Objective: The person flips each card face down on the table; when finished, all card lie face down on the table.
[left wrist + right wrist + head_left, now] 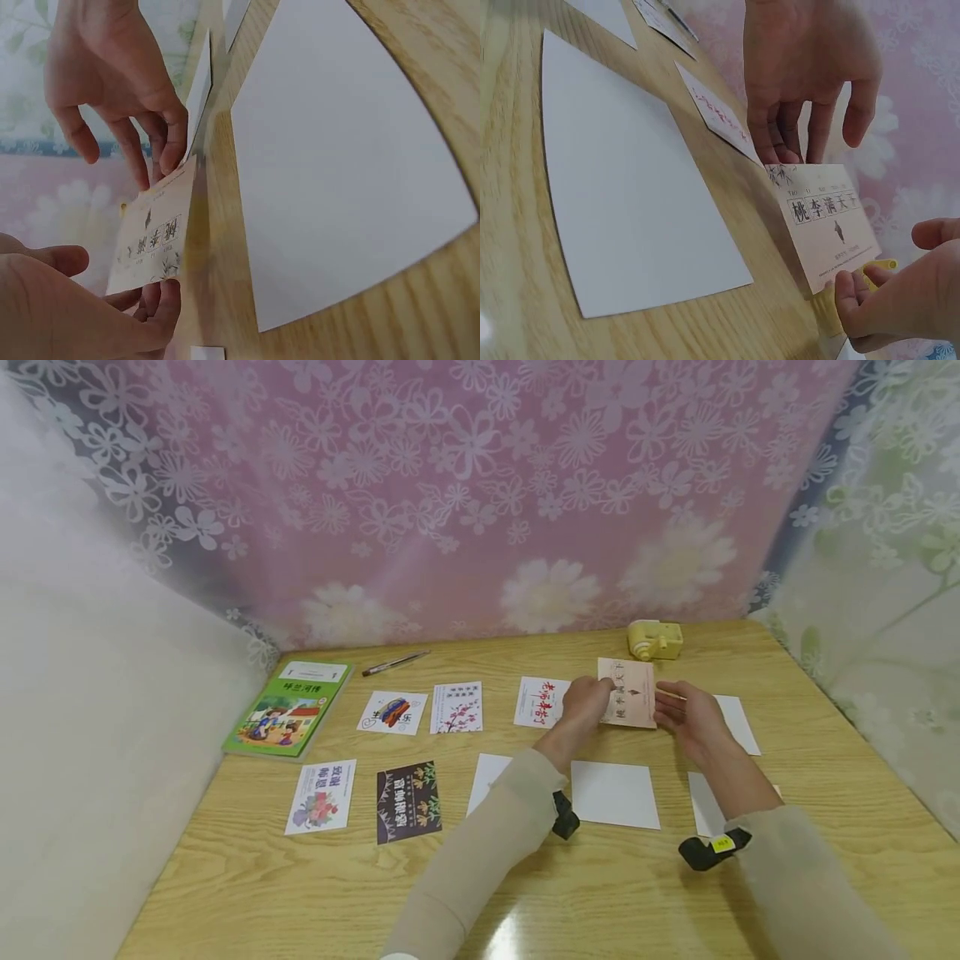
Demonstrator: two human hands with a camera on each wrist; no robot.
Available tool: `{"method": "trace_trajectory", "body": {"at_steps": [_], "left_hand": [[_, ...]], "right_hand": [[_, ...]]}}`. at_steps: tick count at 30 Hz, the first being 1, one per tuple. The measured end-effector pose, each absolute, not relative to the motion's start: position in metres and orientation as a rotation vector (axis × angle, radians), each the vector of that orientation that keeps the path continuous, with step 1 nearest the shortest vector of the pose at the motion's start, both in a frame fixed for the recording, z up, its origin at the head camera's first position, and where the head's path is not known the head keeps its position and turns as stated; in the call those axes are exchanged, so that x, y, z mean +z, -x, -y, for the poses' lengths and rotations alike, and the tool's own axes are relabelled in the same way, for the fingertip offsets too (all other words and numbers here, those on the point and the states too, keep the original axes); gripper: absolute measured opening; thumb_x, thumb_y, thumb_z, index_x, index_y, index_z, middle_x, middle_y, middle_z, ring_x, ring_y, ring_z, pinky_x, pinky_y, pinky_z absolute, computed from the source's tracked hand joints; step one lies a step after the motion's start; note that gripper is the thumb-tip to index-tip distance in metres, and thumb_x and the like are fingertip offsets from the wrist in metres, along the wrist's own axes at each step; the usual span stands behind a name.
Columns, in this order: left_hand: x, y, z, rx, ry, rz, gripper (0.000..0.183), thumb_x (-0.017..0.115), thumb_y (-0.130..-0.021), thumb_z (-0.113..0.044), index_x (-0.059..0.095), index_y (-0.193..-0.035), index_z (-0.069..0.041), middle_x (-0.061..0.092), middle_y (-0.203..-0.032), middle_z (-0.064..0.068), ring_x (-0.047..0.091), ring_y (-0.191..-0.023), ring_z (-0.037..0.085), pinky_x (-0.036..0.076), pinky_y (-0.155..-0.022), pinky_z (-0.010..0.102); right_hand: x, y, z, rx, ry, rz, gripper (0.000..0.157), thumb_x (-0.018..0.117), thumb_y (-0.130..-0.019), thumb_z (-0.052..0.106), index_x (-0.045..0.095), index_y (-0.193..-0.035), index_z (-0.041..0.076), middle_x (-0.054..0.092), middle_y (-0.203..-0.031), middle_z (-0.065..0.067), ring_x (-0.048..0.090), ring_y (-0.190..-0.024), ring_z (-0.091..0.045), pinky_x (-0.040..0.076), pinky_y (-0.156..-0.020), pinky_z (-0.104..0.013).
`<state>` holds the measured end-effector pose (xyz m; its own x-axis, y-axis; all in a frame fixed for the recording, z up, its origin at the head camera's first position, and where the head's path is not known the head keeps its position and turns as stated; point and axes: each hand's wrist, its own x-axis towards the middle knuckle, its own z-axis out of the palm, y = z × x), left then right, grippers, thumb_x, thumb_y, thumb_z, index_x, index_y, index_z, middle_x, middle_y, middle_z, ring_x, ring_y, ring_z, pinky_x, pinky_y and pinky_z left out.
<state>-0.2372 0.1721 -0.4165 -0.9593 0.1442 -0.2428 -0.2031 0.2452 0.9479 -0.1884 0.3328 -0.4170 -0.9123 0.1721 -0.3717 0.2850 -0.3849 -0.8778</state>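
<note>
Head view: over the wooden table, the left hand and right hand are handling a pink card in front of the yellow toy.
Left fingers are curling under one card edge; the half-open right hand is touching the opposite edge. Light fingertips are probably suiting thin card; bare wood is showing right of the toy.
</note>
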Motion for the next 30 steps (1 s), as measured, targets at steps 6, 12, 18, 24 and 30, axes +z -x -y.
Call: {"method": "trace_trajectory", "body": {"at_steps": [6,12,18,24,30], "left_hand": [[-0.41,0.235,-0.168,1.802,-0.044,-2.304,0.03,0.053,-0.1,-0.022,0.076,-0.11,-0.005,0.07,-0.11,0.001,0.059,-0.105,0.016,0.051,-0.098,0.037],[-0.408,0.233,-0.163,1.846,-0.046,-2.25,0.041,0.051,-0.103,-0.025,0.068,-0.139,-0.015,0.067,-0.137,-0.002,0.055,-0.077,0.012,0.054,-0.089,0.035],[-0.412,0.235,-0.161,1.839,-0.011,-2.254,0.04,0.049,-0.105,-0.034,0.072,-0.134,-0.019,0.069,-0.134,-0.006,0.062,-0.12,0.014,0.049,-0.11,0.038],[-0.414,0.235,-0.16,1.883,-0.012,-2.227,0.034,0.052,-0.103,-0.03,0.073,-0.089,-0.006,0.065,-0.084,0.0,0.062,-0.089,0.016,0.052,-0.094,0.036],[-0.414,0.236,-0.161,2.004,0.056,-2.104,0.029,0.054,-0.103,-0.022,0.074,-0.092,-0.004,0.065,-0.082,-0.001,0.065,-0.087,0.021,0.055,-0.089,0.036]], "right_hand": [[-0.411,0.186,-0.329,-2.638,-0.595,-1.668,0.025,0.044,-0.111,0.019,0.068,-0.108,0.013,0.052,-0.113,-0.004,0.058,-0.094,-0.012,0.057,-0.081,-0.017],[-0.409,0.186,-0.324,-2.642,-0.595,-1.807,0.02,0.046,-0.111,0.02,0.064,-0.116,0.012,0.047,-0.111,-0.003,0.052,-0.096,-0.012,0.054,-0.083,-0.015],[-0.41,0.185,-0.321,-2.678,-0.607,-1.848,0.016,0.05,-0.109,0.019,0.065,-0.111,0.014,0.056,-0.094,0.002,0.06,-0.087,-0.008,0.055,-0.084,-0.015],[-0.41,0.183,-0.32,-2.762,-0.472,-1.832,0.023,0.051,-0.109,0.016,0.071,-0.099,0.014,0.065,-0.093,0.005,0.064,-0.088,-0.005,0.055,-0.086,-0.014],[-0.409,0.184,-0.317,-2.803,-0.429,-1.85,0.03,0.049,-0.11,0.015,0.075,-0.096,0.015,0.067,-0.094,0.003,0.063,-0.093,-0.009,0.055,-0.088,-0.015]]}}
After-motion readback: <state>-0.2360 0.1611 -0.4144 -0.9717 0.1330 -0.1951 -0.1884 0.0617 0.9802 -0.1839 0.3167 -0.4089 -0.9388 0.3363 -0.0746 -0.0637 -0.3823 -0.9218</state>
